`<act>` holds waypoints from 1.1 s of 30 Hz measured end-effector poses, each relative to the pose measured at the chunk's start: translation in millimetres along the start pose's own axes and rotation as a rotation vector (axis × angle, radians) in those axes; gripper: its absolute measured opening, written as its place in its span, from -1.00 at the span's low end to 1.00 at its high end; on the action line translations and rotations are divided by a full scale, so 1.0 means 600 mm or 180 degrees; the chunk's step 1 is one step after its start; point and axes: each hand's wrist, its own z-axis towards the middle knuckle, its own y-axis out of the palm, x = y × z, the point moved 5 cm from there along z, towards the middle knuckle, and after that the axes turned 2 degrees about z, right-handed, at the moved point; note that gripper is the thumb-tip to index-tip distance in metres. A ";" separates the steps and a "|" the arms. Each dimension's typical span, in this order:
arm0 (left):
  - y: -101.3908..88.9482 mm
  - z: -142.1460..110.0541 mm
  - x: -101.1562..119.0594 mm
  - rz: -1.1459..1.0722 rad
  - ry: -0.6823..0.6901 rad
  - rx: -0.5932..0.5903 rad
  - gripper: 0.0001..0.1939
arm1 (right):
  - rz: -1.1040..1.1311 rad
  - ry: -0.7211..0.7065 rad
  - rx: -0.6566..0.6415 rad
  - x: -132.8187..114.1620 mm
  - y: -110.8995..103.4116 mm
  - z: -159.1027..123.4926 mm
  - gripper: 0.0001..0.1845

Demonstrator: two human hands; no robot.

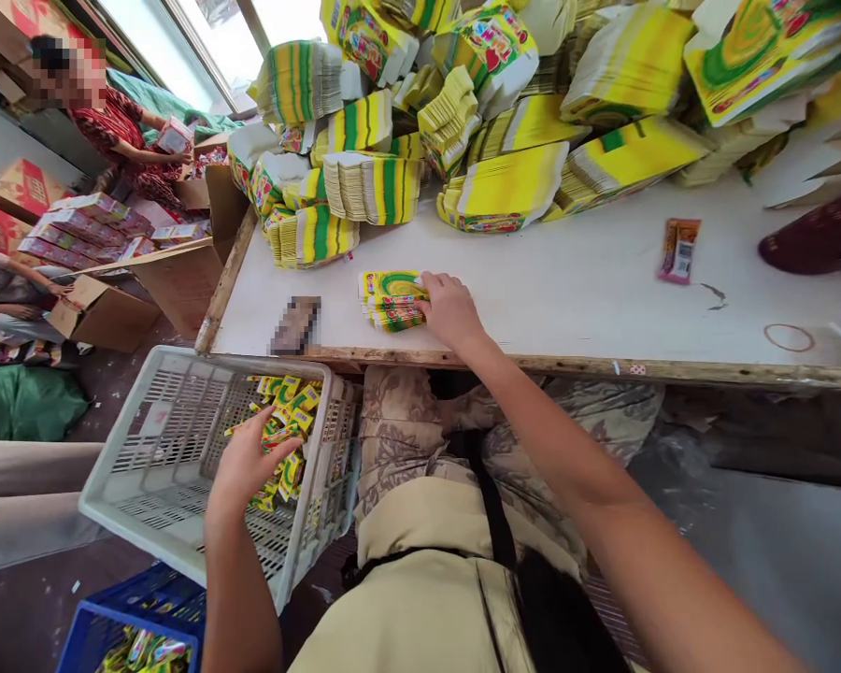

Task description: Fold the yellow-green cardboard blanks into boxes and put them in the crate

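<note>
On the white table my right hand (451,313) has its fingers curled on the right end of a small fanned stack of yellow and green printed cards (392,301). My left hand (250,463) reaches over a white plastic crate (175,402), its thumb and fingers apart with nothing visible between them. Below and beside that hand, small yellow and green packets (292,475) lie heaped at the crate's right side. Behind my right hand, many bundles of yellow and green printed cards (373,189) are piled along the table.
A blurred-out flat object (296,324) lies near the table's left front corner. To the right are a small reddish packet (678,250), a rubber band (789,337) and a dark red object (817,234). A blue crate (77,645) stands below. Two people work among cardboard boxes (105,313) at left.
</note>
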 end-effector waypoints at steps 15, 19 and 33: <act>0.098 0.081 0.272 -0.4719 0.0547 0.0589 -0.39 | 0.1700 -0.0361 -0.0390 -0.136 -0.038 -0.163 -0.77; 0.074 0.076 0.280 -0.5809 0.0331 0.1353 -0.54 | 0.2864 0.0117 -0.0711 -0.169 -0.011 -0.211 -0.66; 0.082 0.052 0.237 -0.3944 0.0352 0.1242 -0.67 | 0.2234 -0.0184 -0.0105 -0.109 -0.058 -0.191 -0.92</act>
